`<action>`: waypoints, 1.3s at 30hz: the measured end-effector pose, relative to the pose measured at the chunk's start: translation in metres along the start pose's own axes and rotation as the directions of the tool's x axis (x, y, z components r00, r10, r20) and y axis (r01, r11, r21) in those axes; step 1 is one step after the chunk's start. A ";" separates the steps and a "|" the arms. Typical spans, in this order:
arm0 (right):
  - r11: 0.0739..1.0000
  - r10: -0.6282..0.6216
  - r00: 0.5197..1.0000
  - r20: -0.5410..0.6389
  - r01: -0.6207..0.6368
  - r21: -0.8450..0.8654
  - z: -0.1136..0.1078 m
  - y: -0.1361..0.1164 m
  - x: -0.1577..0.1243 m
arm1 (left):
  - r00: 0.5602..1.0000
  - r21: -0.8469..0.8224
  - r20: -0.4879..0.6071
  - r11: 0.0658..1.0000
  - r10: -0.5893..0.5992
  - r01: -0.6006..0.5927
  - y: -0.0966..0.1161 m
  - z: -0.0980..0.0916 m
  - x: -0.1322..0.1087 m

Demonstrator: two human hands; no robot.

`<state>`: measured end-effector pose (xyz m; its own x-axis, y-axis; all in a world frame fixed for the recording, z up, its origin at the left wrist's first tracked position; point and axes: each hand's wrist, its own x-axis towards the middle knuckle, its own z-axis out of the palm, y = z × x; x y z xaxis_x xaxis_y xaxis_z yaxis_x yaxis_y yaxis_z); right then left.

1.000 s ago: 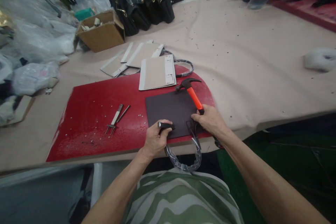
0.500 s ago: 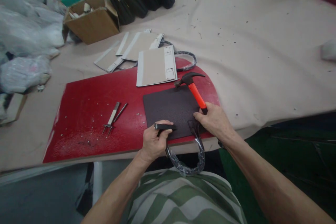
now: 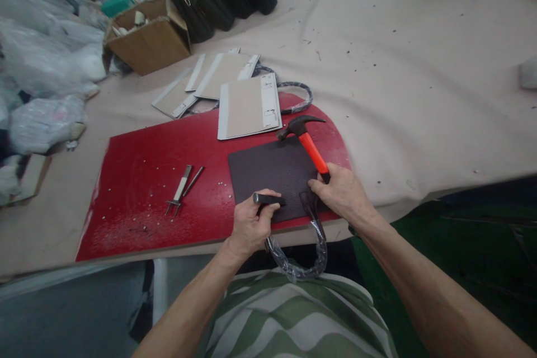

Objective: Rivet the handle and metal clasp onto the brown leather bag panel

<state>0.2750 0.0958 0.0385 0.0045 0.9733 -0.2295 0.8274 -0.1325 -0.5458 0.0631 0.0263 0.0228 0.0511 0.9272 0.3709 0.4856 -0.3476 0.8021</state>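
My left hand [image 3: 251,222] is closed around a short dark metal punch [image 3: 266,199], tilted over the near edge of a dark leather panel [image 3: 268,173]. Whether its tip touches the leather is hard to see. A claw hammer [image 3: 312,151] with an orange handle is in my right hand [image 3: 342,187], gripped near the handle's end; its black head is over the panel's far edge. The fingers of that hand also rest by the panel's right side. From the panel's near edge a plastic-wrapped loop handle [image 3: 296,271] hangs towards my body.
The panel lies on a red board [image 3: 142,179] with a two-pronged tool [image 3: 180,190] and a thin metal rod [image 3: 193,180] at left. Beyond are beige-backed panels [image 3: 249,103], a cardboard box [image 3: 149,39], black bags [image 3: 213,3] and plastic wrapping [image 3: 46,56].
My left hand and the punch have shifted slightly right along the panel. The hammer and my right hand stay almost still; the view has moved a little.
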 end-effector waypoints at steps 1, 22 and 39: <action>1.000 0.000 1.000 0.003 0.000 -0.001 0.000 0.000 0.000 | 1.000 0.015 0.003 1.000 0.000 0.000 0.000 0.001 0.000; 0.989 -0.070 0.998 -0.003 0.070 0.127 0.001 0.008 0.000 | 0.992 0.188 0.090 0.977 0.086 -0.102 0.000 0.014 0.002; 0.879 -0.468 0.880 -0.079 0.473 0.067 -0.095 -0.017 -0.101 | 0.987 0.169 0.143 0.981 0.067 -0.091 -0.007 0.020 0.003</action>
<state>0.3141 0.0175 0.1476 -0.3387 0.9336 0.1169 0.6914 0.3313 -0.6421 0.0776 0.0342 0.0092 0.2077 0.9124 0.3526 0.6196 -0.4017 0.6743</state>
